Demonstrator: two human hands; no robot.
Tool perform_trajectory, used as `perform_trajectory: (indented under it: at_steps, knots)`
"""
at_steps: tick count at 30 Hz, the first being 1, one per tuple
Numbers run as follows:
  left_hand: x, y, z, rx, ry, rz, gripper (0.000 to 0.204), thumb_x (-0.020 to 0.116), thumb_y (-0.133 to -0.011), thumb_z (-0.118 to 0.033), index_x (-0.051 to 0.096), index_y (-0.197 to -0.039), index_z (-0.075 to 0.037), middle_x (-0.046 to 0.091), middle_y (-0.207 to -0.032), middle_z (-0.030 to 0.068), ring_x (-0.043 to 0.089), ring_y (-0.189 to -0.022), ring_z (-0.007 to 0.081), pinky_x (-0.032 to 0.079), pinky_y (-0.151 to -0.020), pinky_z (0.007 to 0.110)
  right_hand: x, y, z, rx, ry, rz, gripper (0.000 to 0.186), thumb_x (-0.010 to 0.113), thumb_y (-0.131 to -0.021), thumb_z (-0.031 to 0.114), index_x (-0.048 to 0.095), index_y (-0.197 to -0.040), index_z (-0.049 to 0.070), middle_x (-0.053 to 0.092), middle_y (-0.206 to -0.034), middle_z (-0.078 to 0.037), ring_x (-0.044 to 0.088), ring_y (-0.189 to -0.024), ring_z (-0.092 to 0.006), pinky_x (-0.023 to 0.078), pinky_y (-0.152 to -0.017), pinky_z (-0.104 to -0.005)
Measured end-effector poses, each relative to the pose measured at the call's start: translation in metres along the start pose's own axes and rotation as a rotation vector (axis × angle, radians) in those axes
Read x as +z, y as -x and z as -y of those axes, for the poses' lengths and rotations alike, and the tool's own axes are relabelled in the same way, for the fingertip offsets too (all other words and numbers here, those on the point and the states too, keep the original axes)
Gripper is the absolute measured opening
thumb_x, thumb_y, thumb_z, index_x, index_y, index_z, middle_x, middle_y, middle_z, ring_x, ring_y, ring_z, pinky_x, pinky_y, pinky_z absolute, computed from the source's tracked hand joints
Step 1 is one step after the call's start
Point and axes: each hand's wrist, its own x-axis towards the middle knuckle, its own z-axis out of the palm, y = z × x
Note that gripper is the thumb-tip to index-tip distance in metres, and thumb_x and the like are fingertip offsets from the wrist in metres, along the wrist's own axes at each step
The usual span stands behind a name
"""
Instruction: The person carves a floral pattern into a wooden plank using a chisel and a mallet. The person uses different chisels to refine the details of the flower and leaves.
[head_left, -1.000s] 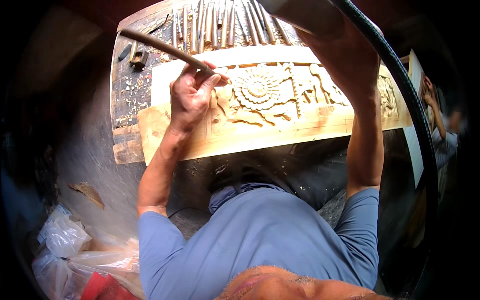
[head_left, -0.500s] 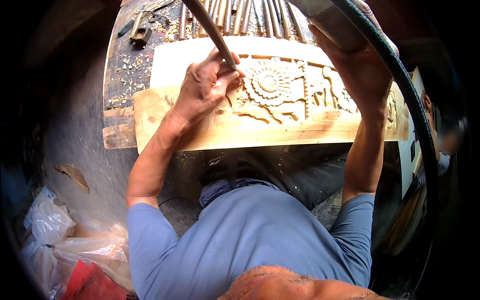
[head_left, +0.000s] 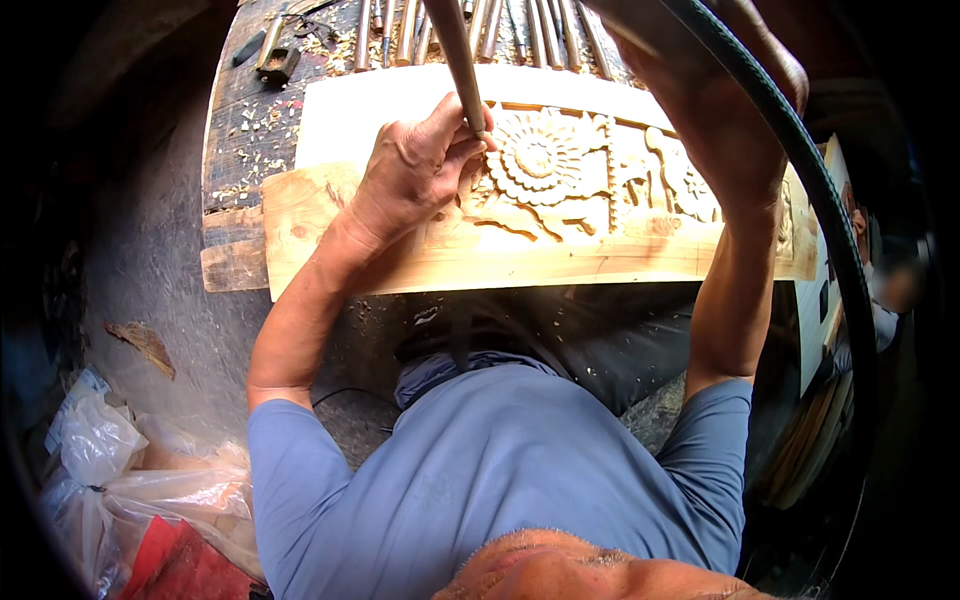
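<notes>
My left hand (head_left: 415,185) is closed around the lower part of a carving chisel (head_left: 455,55), its shaft rising to the top edge. The chisel's cutting end is hidden by my fingers, beside a carved round flower on a pale wooden panel (head_left: 560,262). My left wrist rests over the panel's near left part. Raised above the panel's right side, my right hand (head_left: 715,110) is blurred and close to the camera. It grips a thick brownish block (head_left: 645,18), mostly cut off by the top edge, so its full shape does not show.
Several chisels (head_left: 540,35) lie in a row behind the panel on the worn workbench (head_left: 228,150), among wood shavings. A small dark tool (head_left: 278,65) lies at far left. A dark cable (head_left: 815,165) curves down the right. Plastic bags (head_left: 100,450) sit lower left; another person (head_left: 880,300) is at right.
My right hand has risen toward the top edge with the block, most of which is now out of view. The chisel's upper end has swung right, standing more upright; my left hand keeps its grip.
</notes>
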Motion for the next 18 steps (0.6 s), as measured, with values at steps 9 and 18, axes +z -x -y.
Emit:
perform_trajectory:
  at_steps: [9, 18]
  knots:
    - [0.004, 0.004, 0.003, 0.04, -0.106, -0.012, 0.026, 0.077, -0.096, -0.004, 0.061, -0.117, -0.004, 0.079, -0.092, 0.0155, 0.079, -0.085, 0.0338, 0.061, -0.066, 0.041, -0.002, -0.018, -0.002, -0.076, -0.025, -0.02, 0.057, 0.086, -0.073, 0.0, 0.076, -0.129, 0.006, 0.08, -0.108, -0.017, 0.079, -0.097, -0.0283, 0.061, -0.085, -0.0351]
    - [0.003, 0.014, -0.002, 0.042, -0.129, -0.013, 0.024, 0.073, -0.098, 0.0, 0.061, -0.118, -0.003, 0.079, -0.09, 0.0155, 0.081, -0.088, 0.0285, 0.063, -0.07, 0.037, -0.004, -0.02, 0.0, -0.121, -0.04, -0.044, 0.055, 0.084, -0.075, -0.001, 0.077, -0.129, 0.007, 0.081, -0.109, -0.016, 0.08, -0.096, -0.0278, 0.062, -0.083, -0.0345]
